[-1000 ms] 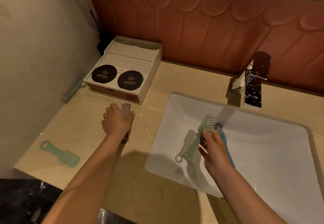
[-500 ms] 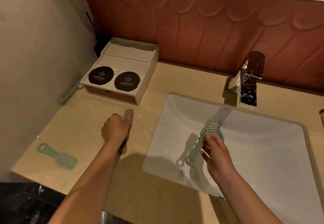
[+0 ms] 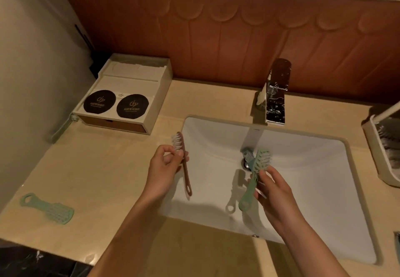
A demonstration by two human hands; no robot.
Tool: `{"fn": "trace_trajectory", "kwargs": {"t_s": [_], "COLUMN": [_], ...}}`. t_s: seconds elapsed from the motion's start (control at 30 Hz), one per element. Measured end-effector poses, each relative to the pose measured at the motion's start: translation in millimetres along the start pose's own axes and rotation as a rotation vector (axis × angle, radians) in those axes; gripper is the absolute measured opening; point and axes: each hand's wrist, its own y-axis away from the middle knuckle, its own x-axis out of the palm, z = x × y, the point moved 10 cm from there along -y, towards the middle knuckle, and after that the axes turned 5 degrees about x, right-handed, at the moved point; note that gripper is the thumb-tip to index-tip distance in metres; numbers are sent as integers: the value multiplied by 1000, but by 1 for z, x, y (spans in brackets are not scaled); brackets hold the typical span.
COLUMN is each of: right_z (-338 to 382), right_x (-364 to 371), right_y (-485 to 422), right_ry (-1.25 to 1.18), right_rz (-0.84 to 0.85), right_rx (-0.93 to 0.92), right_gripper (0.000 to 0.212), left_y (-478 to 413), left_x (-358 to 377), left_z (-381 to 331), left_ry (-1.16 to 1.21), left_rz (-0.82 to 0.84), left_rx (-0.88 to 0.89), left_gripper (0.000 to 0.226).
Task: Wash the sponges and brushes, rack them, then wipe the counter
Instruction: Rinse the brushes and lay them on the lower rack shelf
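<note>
My left hand (image 3: 164, 168) grips a brown brush with white bristles (image 3: 184, 164) over the left rim of the white sink (image 3: 324, 190), handle hanging down. Over the basin, my right hand (image 3: 270, 188) holds a mint green brush (image 3: 254, 179) by its handle, bristle head up near the drain. A blue brush (image 3: 247, 157) pokes out behind the green one; whether the right hand also holds it is unclear. Another green brush (image 3: 48, 208) lies flat on the counter (image 3: 97, 179) at the front left.
A chrome faucet (image 3: 276, 94) stands behind the sink. A white tray box with two black round coasters (image 3: 123, 101) sits at the back left, a green toothbrush (image 3: 62, 127) beside it by the wall. A white rack (image 3: 383, 151) holding brushes stands at the right edge.
My left hand lifted the brown brush off the counter and carried it right to the sink's rim. The right hand with the green brush stayed over the basin.
</note>
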Motion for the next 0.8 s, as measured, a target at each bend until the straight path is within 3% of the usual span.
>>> {"fn": "trace_trajectory", "kwargs": {"t_s": [0.3,0.4,0.5,0.6,0.8], "right_z": [51,71,87,101,133], "right_x": [-99,-136,-178,-211,-282], "right_y": [24,31,34,34,38], "right_ry": [297,362,368,400,478], "right_rz": [-170,-215,-254,-278,-330], "right_rx": [-265,-333,-380,-431,-496], "right_gripper": [31,38,34,34,31], "left_y": [32,43,52,58,72], "left_x": [115,156,196,228,286], "left_z": [19,14,7,3,0], "left_ry": [33,-24,-119,-163,-167], "left_rz": [187,273,340,339,299], "left_rx": [-135,-99,-53,-27,-9], "left_gripper": [16,10,23,29,17]}}
